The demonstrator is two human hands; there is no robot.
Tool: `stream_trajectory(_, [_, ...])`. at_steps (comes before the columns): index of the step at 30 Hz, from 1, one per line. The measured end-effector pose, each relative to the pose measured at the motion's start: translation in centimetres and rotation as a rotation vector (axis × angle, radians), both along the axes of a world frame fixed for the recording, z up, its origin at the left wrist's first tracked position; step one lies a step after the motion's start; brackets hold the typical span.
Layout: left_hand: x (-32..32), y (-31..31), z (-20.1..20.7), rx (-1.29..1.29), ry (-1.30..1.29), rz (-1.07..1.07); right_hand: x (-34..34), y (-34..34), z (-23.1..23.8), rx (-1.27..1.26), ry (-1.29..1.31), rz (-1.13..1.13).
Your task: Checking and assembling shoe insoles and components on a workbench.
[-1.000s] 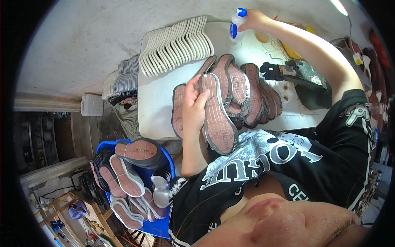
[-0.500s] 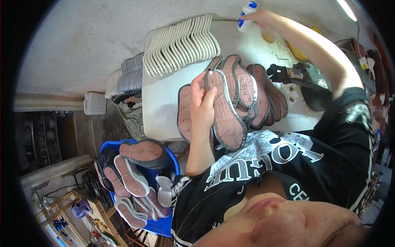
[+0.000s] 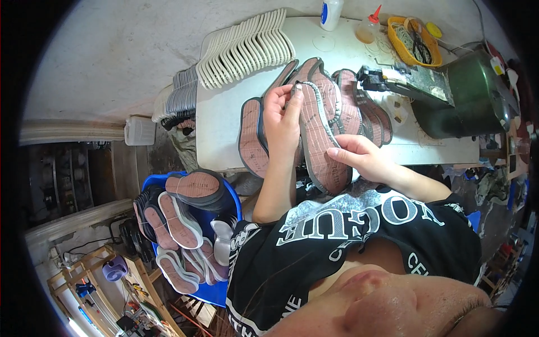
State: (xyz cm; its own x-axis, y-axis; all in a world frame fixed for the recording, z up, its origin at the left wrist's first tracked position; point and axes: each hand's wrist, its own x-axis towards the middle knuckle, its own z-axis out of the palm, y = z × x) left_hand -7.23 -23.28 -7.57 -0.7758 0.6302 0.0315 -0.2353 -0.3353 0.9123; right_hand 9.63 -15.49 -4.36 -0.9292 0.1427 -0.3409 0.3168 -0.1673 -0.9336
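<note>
I hold a long shoe sole (image 3: 321,132) with a pinkish-brown face and a dark edge, tilted up over the front of the table. My left hand (image 3: 282,112) is closed round its far end, thumb on the face. Lower on its right edge, my right hand (image 3: 362,156) pinches it between thumb and fingers. Behind it lie several similar soles, among them one sole (image 3: 351,104) to its right. Another pinkish sole (image 3: 254,137) rests by my left forearm. A white bottle (image 3: 331,16) with a blue label stands at the table's far edge.
A row of cream soles (image 3: 244,53) stands on the white table (image 3: 216,129) at the far left. At right are a dark green machine (image 3: 469,95), a yellow basket (image 3: 400,42) and a red-tipped bottle (image 3: 368,29). A blue tub (image 3: 238,208) of soles stands lower left.
My right hand has let go of the white bottle at the table's far edge and come back to grip the sole's right edge. My left hand still holds the sole.
</note>
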Motion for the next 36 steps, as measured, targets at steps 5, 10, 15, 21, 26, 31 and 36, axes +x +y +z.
stream_trajectory(5, [1.6,1.0,0.3,-0.134,0.044,-0.009,3.0,0.4,-0.1,-0.186,0.066,-0.011])
stream_trajectory(10, [3.6,2.8,0.6,-0.173,0.124,0.058,4.8,1.7,-0.5,-0.265,0.082,-0.023])
stream_trajectory(15, [4.8,4.5,1.3,-0.272,0.153,0.036,6.1,3.0,-0.8,-0.357,0.118,-0.049])
stream_trajectory(21, [5.3,6.0,1.9,-0.376,0.203,0.025,7.1,4.5,-0.9,-0.31,0.168,-0.009])
stream_trajectory(26, [6.6,7.1,1.3,-0.255,0.098,-0.07,7.9,5.2,-2.1,-0.333,0.174,-0.054])
stream_trajectory(31, [7.6,7.6,1.5,-0.222,0.038,-0.057,8.2,5.5,-2.3,-0.327,0.189,-0.064])
stream_trajectory(36, [7.1,7.7,1.6,-0.316,0.132,-0.031,8.5,6.1,-1.3,-0.316,0.179,-0.046])
